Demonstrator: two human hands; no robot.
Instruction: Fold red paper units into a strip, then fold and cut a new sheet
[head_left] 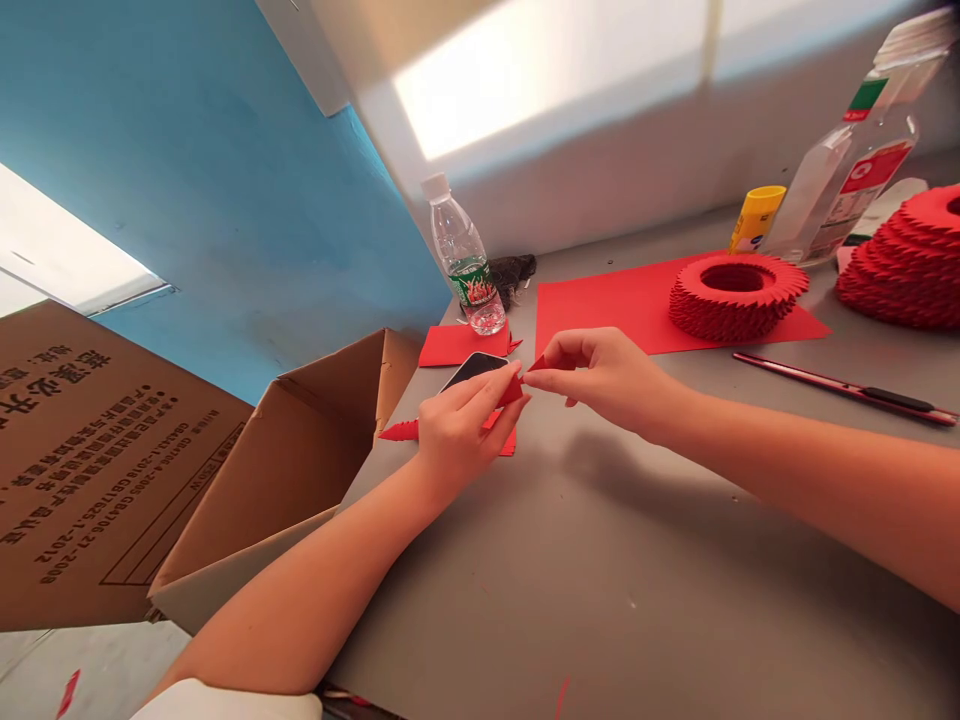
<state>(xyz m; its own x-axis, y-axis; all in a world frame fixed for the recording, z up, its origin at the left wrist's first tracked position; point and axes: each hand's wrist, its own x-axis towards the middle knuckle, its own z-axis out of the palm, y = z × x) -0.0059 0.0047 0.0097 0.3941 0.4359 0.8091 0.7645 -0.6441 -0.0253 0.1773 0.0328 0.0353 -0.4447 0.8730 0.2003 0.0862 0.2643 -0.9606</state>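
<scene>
My left hand [465,432] pinches a small folded red paper piece [512,391] between thumb and fingers. My right hand [600,377] pinches a small red paper point [536,365] close to that piece, and the two hands nearly meet. Under my left hand lie a black-screened phone [474,370] and a red paper sheet [506,440], with a folded red point [399,431] poking out to the left. Beyond my right hand, a ring of stacked folded red paper units [735,296] sits on a larger red sheet [600,315]. A taller red ring [904,262] stands at the far right.
An open cardboard box [285,450] stands at the left edge of the grey table [600,570], beside a blue wall [202,200]. At the back are a water bottle [463,258], a yellow-capped glue stick [756,218] and a large plastic bottle [847,170]. A red-handled craft knife [847,390] lies at the right.
</scene>
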